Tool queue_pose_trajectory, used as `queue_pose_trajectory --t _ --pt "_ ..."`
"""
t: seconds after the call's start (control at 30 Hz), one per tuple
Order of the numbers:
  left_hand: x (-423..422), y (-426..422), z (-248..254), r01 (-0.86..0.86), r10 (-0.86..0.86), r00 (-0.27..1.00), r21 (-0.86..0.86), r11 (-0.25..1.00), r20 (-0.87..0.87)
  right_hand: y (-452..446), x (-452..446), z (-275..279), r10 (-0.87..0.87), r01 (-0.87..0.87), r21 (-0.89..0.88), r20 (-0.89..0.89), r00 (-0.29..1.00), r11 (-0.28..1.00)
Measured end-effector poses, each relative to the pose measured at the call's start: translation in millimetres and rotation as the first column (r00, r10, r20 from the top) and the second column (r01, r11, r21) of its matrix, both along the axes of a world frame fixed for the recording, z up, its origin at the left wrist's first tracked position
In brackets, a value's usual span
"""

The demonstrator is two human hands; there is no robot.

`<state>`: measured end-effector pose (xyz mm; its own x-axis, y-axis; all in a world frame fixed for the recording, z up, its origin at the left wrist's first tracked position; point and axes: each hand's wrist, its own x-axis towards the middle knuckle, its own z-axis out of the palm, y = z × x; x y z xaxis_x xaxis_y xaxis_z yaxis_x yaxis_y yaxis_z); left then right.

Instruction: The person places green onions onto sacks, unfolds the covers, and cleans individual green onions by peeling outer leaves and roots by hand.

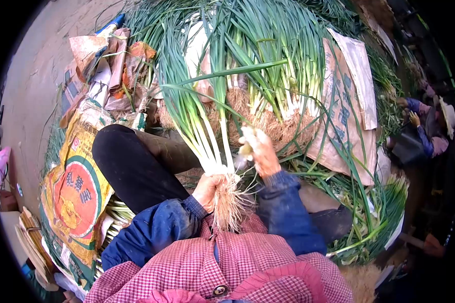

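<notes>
My left hand (207, 192) is closed round the white lower stalks of a bunch of green onions (205, 134), just above their long pale roots. The leaves of this bunch point away from me and the roots hang over my lap. Close by on the right, my right hand (261, 151) is raised with its fingers curled, a little apart from the stalks. Something small and yellowish shows at its fingertips, but blur hides what it is. Beyond both hands lies a thick pile of green onions (288, 76), roots toward me.
Flattened printed sacks (341, 108) lie on the right, and a yellow sack (78, 187) covers more stalks on the left. Loose leaves (359, 202) are strewn by my right leg. Another person (427, 126) sits at the far right. Bare ground (45, 76) shows at upper left.
</notes>
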<state>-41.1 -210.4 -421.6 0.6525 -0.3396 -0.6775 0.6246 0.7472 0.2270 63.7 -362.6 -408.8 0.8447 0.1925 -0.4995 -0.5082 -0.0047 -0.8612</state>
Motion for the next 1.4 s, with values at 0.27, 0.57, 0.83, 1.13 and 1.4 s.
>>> queue_pose_trajectory --t 0.27,0.57,0.83,1.13,1.4 --pt "-9 5 14 -0.128 0.120 0.992 -0.438 0.890 -0.047 37 -14 -27 -0.149 0.482 0.630 -0.506 0.850 0.609" --pt "-12 -6 -7 -0.208 0.218 0.972 -0.109 0.972 0.093 0 -58 -45 0.189 -0.145 -0.507 0.035 0.981 0.850" --pt "6 4 35 -0.012 0.115 0.965 -0.400 0.916 0.235 -50 -118 -94 0.507 -0.442 -0.835 -0.238 0.828 0.328" --pt "15 -1 9 0.050 -0.052 0.999 -0.340 0.939 0.001 -100 30 -53 0.682 0.344 -0.937 0.216 0.699 -0.055" --pt "18 -4 13 0.063 -0.051 0.997 -0.236 0.970 0.058 -68 13 23 0.478 -0.109 -0.973 0.002 0.878 0.204"
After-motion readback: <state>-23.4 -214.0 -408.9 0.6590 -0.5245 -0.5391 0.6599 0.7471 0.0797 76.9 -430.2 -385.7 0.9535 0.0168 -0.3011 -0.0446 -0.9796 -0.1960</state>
